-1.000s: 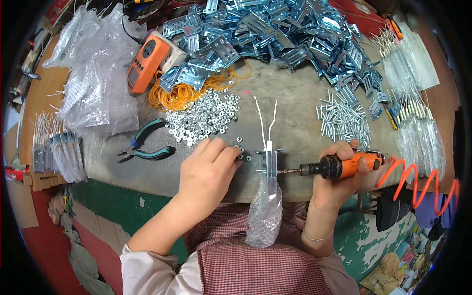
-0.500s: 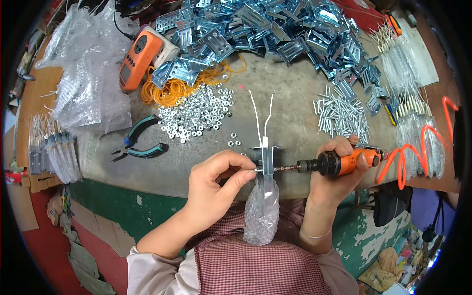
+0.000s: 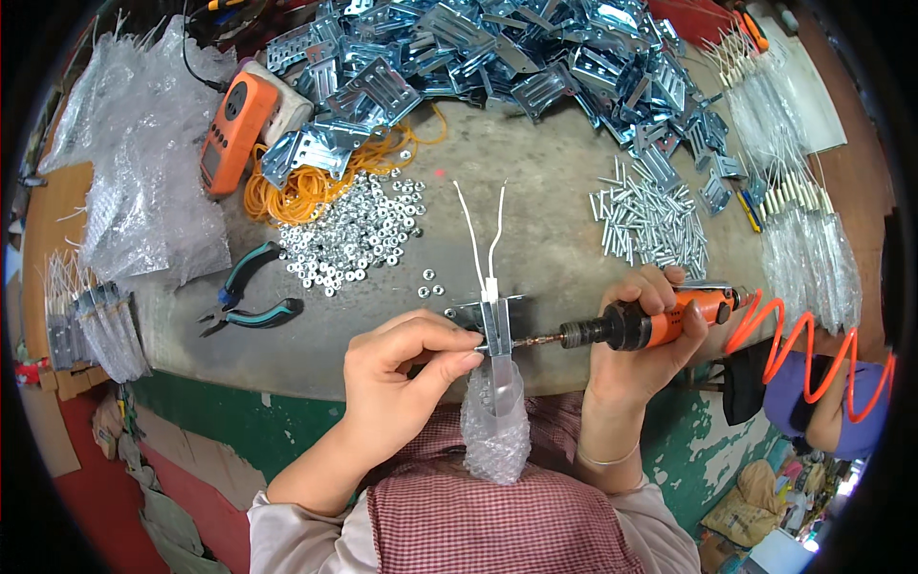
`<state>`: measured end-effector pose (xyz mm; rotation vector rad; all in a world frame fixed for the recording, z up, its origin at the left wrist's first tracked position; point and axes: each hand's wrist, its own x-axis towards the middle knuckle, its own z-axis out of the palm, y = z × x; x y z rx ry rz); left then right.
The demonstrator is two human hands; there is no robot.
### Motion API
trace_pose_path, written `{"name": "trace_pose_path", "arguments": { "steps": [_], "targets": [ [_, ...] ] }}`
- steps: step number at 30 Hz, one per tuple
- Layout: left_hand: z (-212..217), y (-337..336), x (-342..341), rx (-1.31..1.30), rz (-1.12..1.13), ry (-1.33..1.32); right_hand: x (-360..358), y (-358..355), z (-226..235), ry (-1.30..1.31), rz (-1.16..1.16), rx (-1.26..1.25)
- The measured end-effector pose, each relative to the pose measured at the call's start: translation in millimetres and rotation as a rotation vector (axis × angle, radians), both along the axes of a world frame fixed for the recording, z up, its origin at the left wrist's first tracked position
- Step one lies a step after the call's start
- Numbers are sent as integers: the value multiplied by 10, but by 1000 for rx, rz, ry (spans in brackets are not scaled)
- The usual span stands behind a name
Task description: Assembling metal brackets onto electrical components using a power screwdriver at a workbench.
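My left hand [image 3: 402, 368] pinches a small metal bracket [image 3: 492, 323] at the table's near edge, thumb and forefinger closed on its left side. Two white wires [image 3: 478, 244] rise from the bracket, and a bubble-wrapped part [image 3: 495, 426] hangs below it over my lap. My right hand [image 3: 645, 335] grips an orange and black power screwdriver [image 3: 660, 323] held level. Its bit points left and meets the bracket's right side. An orange coiled hose [image 3: 803, 349] runs off the tool's back end to the right.
Loose nuts [image 3: 359, 234] and orange rubber bands [image 3: 306, 187] lie left of centre, teal-handled pliers [image 3: 244, 301] beside them. A heap of metal brackets [image 3: 497, 53] fills the far side, with screws [image 3: 650, 220] at right, an orange meter [image 3: 229, 124] and bubble wrap [image 3: 134, 191] at left.
My left hand came back from the nuts on the table to the bracket and pinched its left side. The screwdriver stayed against the bracket's right side.
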<state>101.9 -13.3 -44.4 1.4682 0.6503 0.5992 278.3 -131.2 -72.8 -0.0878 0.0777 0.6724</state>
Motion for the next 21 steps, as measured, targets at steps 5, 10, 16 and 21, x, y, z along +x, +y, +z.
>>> {"name": "trace_pose_path", "arguments": {
  "steps": [5, 10, 16, 21],
  "targets": [
    [12, -20, 2, 4, 22, 40, -9, 6, 15, 2, -30, -38],
    [4, -34, 31, 67, 36, 69, -25, 2, 38, 33, -7, -45],
    [3, -86, 59, 102, 30, 39, 1, -9, 48, 54, -3, -5],
    [-10, -136, 58, 51, 84, 9, 5, 0, 69, 45, -16, -27]
  ]
}}
